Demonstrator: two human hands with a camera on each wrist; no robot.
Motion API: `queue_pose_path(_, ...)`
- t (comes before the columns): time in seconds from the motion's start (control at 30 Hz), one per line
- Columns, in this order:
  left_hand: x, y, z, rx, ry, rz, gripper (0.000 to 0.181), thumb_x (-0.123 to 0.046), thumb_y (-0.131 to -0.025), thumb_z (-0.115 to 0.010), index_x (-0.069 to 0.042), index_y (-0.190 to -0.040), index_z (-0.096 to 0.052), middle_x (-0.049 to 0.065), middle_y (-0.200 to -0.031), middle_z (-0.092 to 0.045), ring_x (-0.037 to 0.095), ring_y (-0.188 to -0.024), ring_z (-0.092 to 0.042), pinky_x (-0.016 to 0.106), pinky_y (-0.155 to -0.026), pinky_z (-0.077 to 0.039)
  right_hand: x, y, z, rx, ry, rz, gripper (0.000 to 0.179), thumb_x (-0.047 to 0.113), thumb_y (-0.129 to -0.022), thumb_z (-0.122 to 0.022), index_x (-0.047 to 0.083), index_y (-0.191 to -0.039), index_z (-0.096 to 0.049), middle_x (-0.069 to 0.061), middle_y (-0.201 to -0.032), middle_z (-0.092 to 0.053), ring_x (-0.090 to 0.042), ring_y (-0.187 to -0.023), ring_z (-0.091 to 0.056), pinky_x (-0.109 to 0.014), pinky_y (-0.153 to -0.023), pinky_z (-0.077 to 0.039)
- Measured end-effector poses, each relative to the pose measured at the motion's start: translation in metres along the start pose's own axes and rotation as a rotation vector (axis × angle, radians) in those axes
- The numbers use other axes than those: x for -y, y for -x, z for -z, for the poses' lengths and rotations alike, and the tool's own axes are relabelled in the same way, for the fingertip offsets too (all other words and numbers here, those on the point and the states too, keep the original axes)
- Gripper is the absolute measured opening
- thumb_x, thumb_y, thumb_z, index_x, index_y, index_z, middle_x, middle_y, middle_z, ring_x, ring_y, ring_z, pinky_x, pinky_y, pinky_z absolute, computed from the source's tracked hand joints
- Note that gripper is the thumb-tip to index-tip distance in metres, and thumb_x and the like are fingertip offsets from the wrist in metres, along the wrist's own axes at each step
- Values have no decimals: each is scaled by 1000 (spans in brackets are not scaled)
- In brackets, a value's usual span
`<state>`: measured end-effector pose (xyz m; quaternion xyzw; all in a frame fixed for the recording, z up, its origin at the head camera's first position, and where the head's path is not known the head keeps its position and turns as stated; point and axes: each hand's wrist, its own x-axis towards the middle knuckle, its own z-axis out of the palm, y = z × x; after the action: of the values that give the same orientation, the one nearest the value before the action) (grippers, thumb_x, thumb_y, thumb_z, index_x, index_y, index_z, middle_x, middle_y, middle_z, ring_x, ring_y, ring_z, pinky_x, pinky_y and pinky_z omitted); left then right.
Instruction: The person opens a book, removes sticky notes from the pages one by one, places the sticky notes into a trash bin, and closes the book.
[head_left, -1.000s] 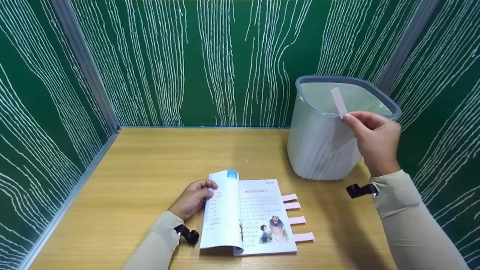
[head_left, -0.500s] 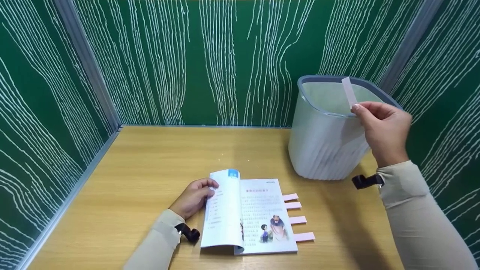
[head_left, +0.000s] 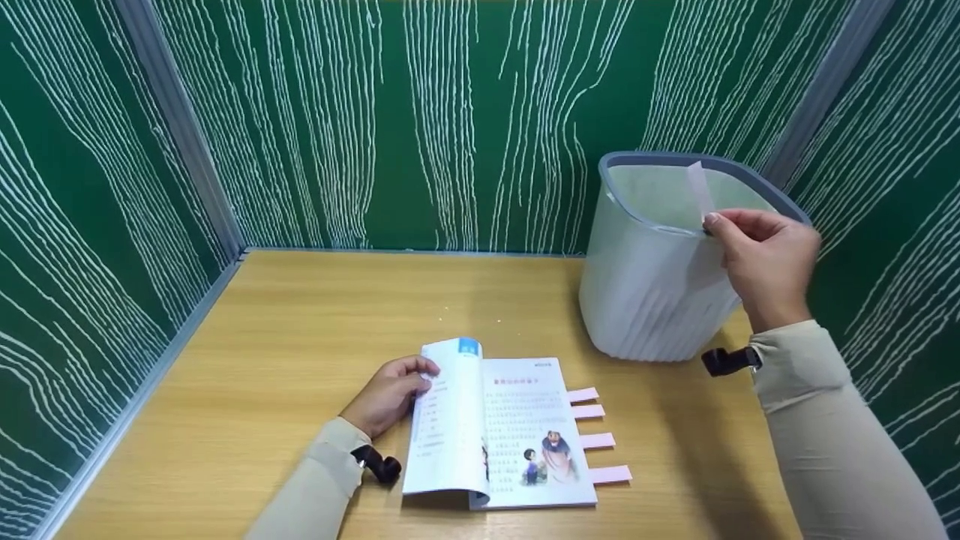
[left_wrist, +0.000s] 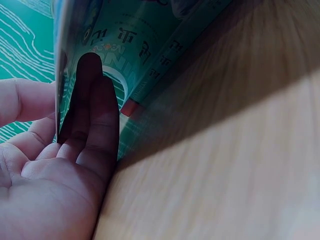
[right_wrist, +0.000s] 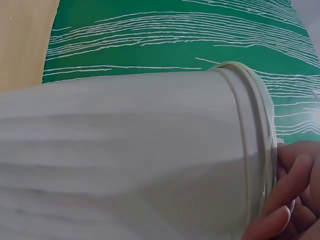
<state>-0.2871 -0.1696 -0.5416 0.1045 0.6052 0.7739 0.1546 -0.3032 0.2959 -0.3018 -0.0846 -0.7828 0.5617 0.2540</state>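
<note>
An open book (head_left: 525,420) lies on the table, its left pages lifted and curving up. My left hand (head_left: 386,394) holds those pages by their outer edge; in the left wrist view the hand (left_wrist: 60,170) has fingers behind the printed cover (left_wrist: 145,30) and the thumb on the other side. My right hand (head_left: 776,259) pinches a pale pink paper strip (head_left: 699,187) between thumb and forefinger, over the near rim of a white bin (head_left: 652,292). In the right wrist view, the right hand (right_wrist: 295,200) is beside the bin's rim (right_wrist: 255,110).
Several pink tabs (head_left: 611,474) stick out from the book's right edge. Small white specks (head_left: 499,321) lie on the wooden table (head_left: 315,300) behind the book. Green walls (head_left: 517,97) with wavy white lines enclose the table at the back and sides.
My right hand has moved slightly right and up with the pink strip, then dipped a little, the strip now over the bin's opening. The left hand and the book stay in place.
</note>
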Motion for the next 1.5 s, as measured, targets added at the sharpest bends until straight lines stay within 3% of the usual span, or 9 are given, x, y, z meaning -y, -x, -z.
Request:
queue_pose_path(0.5, 1, 1, 0, -5, -6, -8, 22, 7, -92, -52, 2, -112, -59, 10, -112, -58, 21, -104, -59, 31, -86, -53, -7, 9, -16, -122, -82, 46, 49, 52, -79, -80, 18, -114, -81, 2, -110, -74, -15, -91, -60, -18, -72, -59)
queue_pose_path(0.8, -1, 0, 0, -4, -22, -6, 22, 7, -93, -51, 4, -113, -58, 11, -114, -57, 22, -105, -59, 32, -87, -54, -7, 13, -18, -128, -94, 38, 47, 52, -80, -79, 20, -115, -80, 1, -118, -74, -15, -98, -63, -20, -78, -60)
queue_pose_path(1.5, 1, -1, 0, -5, -15, 3, 22, 5, -93, -52, 1, -113, -59, 10, -114, -58, 21, -105, -60, 31, -86, -54, -6, 12, -14, -111, -145, 34, 50, 48, -76, -84, 15, -113, -81, 1, -110, -77, -14, -90, -61, -18, -66, -57)
